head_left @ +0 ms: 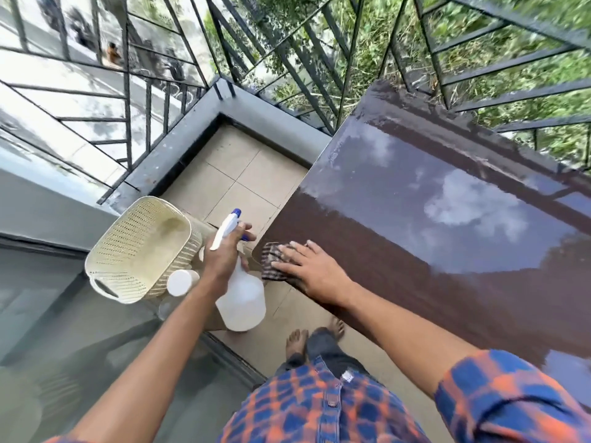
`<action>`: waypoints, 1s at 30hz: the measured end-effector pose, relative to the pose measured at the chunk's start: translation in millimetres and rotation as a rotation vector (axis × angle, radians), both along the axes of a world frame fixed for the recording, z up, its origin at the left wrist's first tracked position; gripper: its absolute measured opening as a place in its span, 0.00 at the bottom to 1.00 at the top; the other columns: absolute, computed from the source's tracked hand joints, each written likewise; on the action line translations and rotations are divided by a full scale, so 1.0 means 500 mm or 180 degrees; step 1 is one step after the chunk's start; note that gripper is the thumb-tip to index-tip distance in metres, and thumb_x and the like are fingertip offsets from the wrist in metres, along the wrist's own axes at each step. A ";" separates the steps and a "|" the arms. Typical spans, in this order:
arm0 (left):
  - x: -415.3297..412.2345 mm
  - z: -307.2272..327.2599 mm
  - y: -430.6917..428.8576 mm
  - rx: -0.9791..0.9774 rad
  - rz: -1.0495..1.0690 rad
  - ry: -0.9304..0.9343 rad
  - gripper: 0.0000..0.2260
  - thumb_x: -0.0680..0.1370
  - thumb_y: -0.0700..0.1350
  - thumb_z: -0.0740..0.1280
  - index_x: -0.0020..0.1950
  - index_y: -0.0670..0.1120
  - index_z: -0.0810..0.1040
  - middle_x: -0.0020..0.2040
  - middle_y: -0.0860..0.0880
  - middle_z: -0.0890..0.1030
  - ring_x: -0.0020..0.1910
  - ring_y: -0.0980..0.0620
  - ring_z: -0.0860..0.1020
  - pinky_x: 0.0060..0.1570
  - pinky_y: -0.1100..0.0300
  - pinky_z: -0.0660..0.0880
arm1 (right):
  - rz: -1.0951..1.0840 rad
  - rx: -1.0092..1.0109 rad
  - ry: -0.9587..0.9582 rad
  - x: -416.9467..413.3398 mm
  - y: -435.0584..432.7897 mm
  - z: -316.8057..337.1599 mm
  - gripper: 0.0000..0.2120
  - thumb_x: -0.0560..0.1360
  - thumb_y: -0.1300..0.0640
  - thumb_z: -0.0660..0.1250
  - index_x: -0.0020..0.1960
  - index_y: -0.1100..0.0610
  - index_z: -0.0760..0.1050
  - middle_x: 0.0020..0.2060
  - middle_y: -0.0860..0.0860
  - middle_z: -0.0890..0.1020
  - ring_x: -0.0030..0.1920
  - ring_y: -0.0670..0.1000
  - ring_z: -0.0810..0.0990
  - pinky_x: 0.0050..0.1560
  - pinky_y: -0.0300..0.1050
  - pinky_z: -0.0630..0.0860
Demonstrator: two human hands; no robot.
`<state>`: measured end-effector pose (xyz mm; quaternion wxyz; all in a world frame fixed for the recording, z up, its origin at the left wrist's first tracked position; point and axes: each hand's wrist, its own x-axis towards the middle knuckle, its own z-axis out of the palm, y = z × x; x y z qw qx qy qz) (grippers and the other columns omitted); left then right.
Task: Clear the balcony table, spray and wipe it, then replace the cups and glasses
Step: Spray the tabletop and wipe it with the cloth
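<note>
The dark brown glossy table reflects sky and clouds, and nothing stands on its top. My right hand lies flat on a dark checked cloth at the table's near left corner. My left hand grips the neck of a white spray bottle with a blue nozzle, held just left of the table over the floor. A white cup and a clear glass sit below the left forearm, beside the basket.
A cream perforated plastic basket stands at the left, tilted. Black metal railing runs around the balcony behind the table. Beige floor tiles lie between basket and table. My bare feet stand by the table's edge.
</note>
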<state>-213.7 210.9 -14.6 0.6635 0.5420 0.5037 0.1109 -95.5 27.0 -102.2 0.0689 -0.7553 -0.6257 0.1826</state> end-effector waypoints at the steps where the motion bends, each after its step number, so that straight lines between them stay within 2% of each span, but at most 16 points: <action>1: 0.014 0.001 0.000 0.0012 -0.0030 0.0009 0.13 0.83 0.51 0.66 0.57 0.43 0.82 0.47 0.44 0.83 0.20 0.50 0.69 0.24 0.61 0.69 | -0.0026 0.0002 -0.0068 0.039 -0.005 -0.001 0.23 0.83 0.49 0.58 0.78 0.42 0.63 0.80 0.49 0.61 0.80 0.55 0.59 0.79 0.57 0.52; 3: 0.048 0.005 -0.004 0.0035 -0.0088 0.0033 0.13 0.83 0.51 0.66 0.58 0.42 0.81 0.47 0.44 0.83 0.21 0.48 0.70 0.24 0.62 0.69 | -0.0572 0.0078 -0.0143 0.143 -0.006 0.001 0.24 0.83 0.49 0.59 0.78 0.42 0.63 0.80 0.49 0.61 0.80 0.55 0.58 0.78 0.56 0.53; 7: 0.126 0.021 -0.013 -0.0045 -0.0129 -0.0037 0.14 0.79 0.55 0.68 0.54 0.46 0.82 0.47 0.46 0.83 0.27 0.46 0.71 0.28 0.60 0.68 | -0.2215 -0.0169 -0.0032 0.371 -0.013 0.031 0.26 0.82 0.53 0.63 0.78 0.44 0.63 0.80 0.52 0.61 0.79 0.57 0.58 0.77 0.59 0.55; 10: 0.175 0.032 -0.011 -0.0014 -0.0102 -0.0043 0.14 0.75 0.58 0.68 0.51 0.49 0.83 0.46 0.48 0.84 0.23 0.48 0.71 0.30 0.59 0.69 | -0.2704 -0.0210 -0.0133 0.385 0.014 0.037 0.26 0.81 0.51 0.62 0.78 0.46 0.62 0.79 0.52 0.61 0.78 0.59 0.59 0.77 0.60 0.55; 12: 0.210 0.043 -0.008 0.0073 -0.0100 -0.0025 0.13 0.75 0.59 0.68 0.49 0.51 0.84 0.46 0.49 0.85 0.21 0.48 0.71 0.32 0.57 0.70 | -0.2318 -0.0085 -0.0193 0.323 0.036 0.034 0.25 0.82 0.48 0.59 0.78 0.46 0.62 0.79 0.51 0.61 0.78 0.59 0.58 0.76 0.58 0.56; 16: 0.272 0.059 0.003 0.0227 -0.0237 -0.0008 0.11 0.80 0.55 0.66 0.51 0.49 0.83 0.47 0.48 0.85 0.21 0.48 0.71 0.31 0.57 0.71 | -0.0342 0.0202 0.0155 0.187 0.050 0.018 0.21 0.81 0.51 0.61 0.74 0.45 0.70 0.78 0.50 0.66 0.77 0.59 0.62 0.73 0.60 0.60; 19: 0.309 0.071 0.012 0.0358 -0.0344 -0.0025 0.10 0.83 0.51 0.64 0.54 0.48 0.82 0.47 0.46 0.84 0.21 0.48 0.70 0.27 0.60 0.70 | 0.0052 0.0167 0.0291 0.217 0.059 0.014 0.20 0.83 0.51 0.60 0.74 0.44 0.71 0.78 0.51 0.65 0.78 0.58 0.60 0.76 0.59 0.56; 21: 0.329 0.083 0.019 0.0392 -0.0416 -0.0082 0.08 0.83 0.50 0.64 0.54 0.50 0.82 0.46 0.46 0.83 0.21 0.48 0.69 0.25 0.62 0.69 | -0.0219 0.0102 0.0127 0.282 0.073 0.013 0.21 0.84 0.51 0.59 0.76 0.42 0.67 0.80 0.49 0.62 0.80 0.56 0.58 0.77 0.55 0.53; 23: 0.343 0.091 0.030 0.0411 -0.0471 -0.0126 0.07 0.83 0.49 0.64 0.51 0.54 0.82 0.45 0.47 0.83 0.21 0.49 0.69 0.26 0.62 0.69 | -0.1048 0.0056 0.0131 0.371 0.088 0.027 0.23 0.83 0.51 0.60 0.77 0.42 0.65 0.80 0.49 0.60 0.80 0.55 0.56 0.78 0.54 0.52; 25: 0.356 0.096 0.041 0.0419 -0.0564 -0.0119 0.07 0.83 0.49 0.64 0.51 0.53 0.81 0.46 0.47 0.83 0.21 0.50 0.69 0.27 0.61 0.69 | -0.1969 0.0063 0.0347 0.439 0.092 0.048 0.25 0.81 0.53 0.63 0.77 0.43 0.66 0.80 0.50 0.60 0.80 0.56 0.56 0.79 0.55 0.51; 27: 0.375 0.096 0.060 0.0406 -0.0656 -0.0107 0.07 0.83 0.49 0.64 0.52 0.51 0.81 0.47 0.46 0.83 0.21 0.50 0.70 0.30 0.59 0.68 | -0.2547 0.0096 0.0412 0.455 0.102 0.051 0.25 0.80 0.53 0.64 0.76 0.45 0.67 0.80 0.51 0.61 0.80 0.58 0.56 0.79 0.57 0.50; 29: 0.396 0.095 0.077 0.0405 -0.0700 -0.0113 0.06 0.83 0.49 0.64 0.52 0.51 0.81 0.47 0.46 0.83 0.20 0.50 0.70 0.32 0.57 0.67 | -0.2470 0.0156 0.0299 0.416 0.108 0.043 0.24 0.80 0.49 0.63 0.76 0.45 0.68 0.79 0.49 0.62 0.80 0.58 0.55 0.79 0.59 0.50; 30: 0.411 0.092 0.089 0.0398 -0.0714 -0.0132 0.06 0.83 0.48 0.64 0.51 0.52 0.81 0.47 0.46 0.83 0.20 0.50 0.70 0.32 0.57 0.67 | -0.2124 0.0237 0.0259 0.386 0.110 0.036 0.23 0.80 0.47 0.63 0.75 0.44 0.69 0.79 0.48 0.63 0.79 0.57 0.56 0.78 0.60 0.52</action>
